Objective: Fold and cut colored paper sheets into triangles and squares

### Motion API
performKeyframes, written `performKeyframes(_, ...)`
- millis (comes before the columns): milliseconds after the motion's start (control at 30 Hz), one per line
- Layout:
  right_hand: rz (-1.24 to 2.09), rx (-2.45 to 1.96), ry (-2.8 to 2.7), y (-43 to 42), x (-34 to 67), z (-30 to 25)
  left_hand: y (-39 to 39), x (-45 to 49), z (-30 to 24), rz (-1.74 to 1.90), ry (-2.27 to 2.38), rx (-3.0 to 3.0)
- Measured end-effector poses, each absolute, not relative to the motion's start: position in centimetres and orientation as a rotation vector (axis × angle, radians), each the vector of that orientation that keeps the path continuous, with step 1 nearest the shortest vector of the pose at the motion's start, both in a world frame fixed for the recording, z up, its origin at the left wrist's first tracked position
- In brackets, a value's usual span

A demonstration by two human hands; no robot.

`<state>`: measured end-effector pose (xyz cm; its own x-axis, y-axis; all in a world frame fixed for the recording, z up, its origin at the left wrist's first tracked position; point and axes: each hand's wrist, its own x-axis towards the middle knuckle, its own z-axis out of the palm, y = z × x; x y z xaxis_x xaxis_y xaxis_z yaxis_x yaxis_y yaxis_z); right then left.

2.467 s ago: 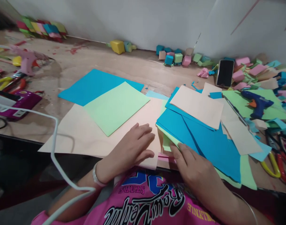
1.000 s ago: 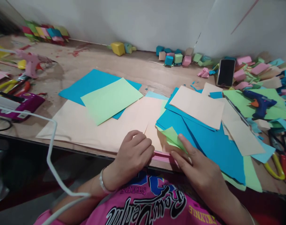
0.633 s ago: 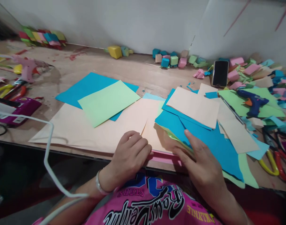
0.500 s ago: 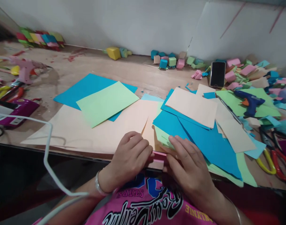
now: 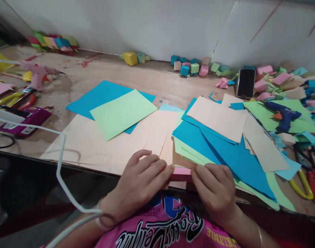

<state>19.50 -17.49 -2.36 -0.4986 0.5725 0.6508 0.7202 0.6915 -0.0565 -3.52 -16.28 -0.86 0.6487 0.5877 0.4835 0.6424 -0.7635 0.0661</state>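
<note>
A folded pink paper strip (image 5: 181, 171) spans the gap between my hands at the table's front edge. My left hand (image 5: 144, 182) pinches its left end, thumb and fingers closed. Its right end is gripped by the curled fingers of my right hand (image 5: 215, 189). Part of the strip is hidden behind the fingers. Beyond my left hand lies a large peach sheet (image 5: 69, 141). Close to my right hand are blue sheets (image 5: 229, 156) and light green sheets (image 5: 190, 153), with a smaller peach piece (image 5: 216, 115) on top.
A light green sheet (image 5: 123, 113) overlaps a blue one. To the left sit a pink glue gun (image 5: 37, 75) and purple device (image 5: 30, 120); a white cable (image 5: 60, 165) hangs in front. Right are a phone (image 5: 246, 82), blue glue gun (image 5: 283, 115), scissors (image 5: 304, 182) and paper boxes (image 5: 281, 78).
My right hand's fingers have curled in from a flatter pose onto the strip's right end. More of the pink strip shows between my hands. The view has shifted slightly left.
</note>
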Motion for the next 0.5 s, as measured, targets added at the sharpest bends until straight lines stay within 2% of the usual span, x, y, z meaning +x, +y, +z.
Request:
performKeyframes(100,-0.305,-0.963,-2.211,-17.7,20.2,-2.4,-17.0,-5.3,-0.7,-0.66,-1.131,-2.728)
performKeyframes(300,-0.325,-0.99,-2.192,-18.1,21.2,-2.5,-17.5,-9.0,-1.6,-0.735,-1.38,-2.672)
performKeyframes(500,-0.354,-0.935,-2.176,-20.1,22.9,-2.2,-17.5,-9.6,-1.4,-0.632,-1.391,-2.823)
